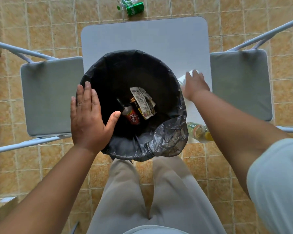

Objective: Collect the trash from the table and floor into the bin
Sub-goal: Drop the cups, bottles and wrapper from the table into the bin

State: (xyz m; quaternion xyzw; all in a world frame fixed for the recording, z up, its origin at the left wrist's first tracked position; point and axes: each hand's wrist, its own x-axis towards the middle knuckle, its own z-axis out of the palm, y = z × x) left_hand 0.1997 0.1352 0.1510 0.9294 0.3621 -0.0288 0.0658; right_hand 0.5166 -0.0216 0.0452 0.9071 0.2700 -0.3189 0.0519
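Bin (pixel 108 68), black liner, sits on the table (pixel 142 34) at its near edge. Inside: 1 red-label bottle (pixel 131 116), 1 gold-cap bottle (pixel 133 99) partly under 1 wrapper (pixel 143 102).

Your L hand (pixel 88 119) lies flat on the bin's left rim, fingers straight.

Your R hand (pixel 194 86) is on a white cup (pixel 184 78) by the table's right edge; blurred, can't tell the grip.

1 yellow-liquid bottle (pixel 200 132) at the near right corner.

Floor past the far edge: 1 green can (pixel 135 8), 1 crushed plastic bottle (pixel 127 1).
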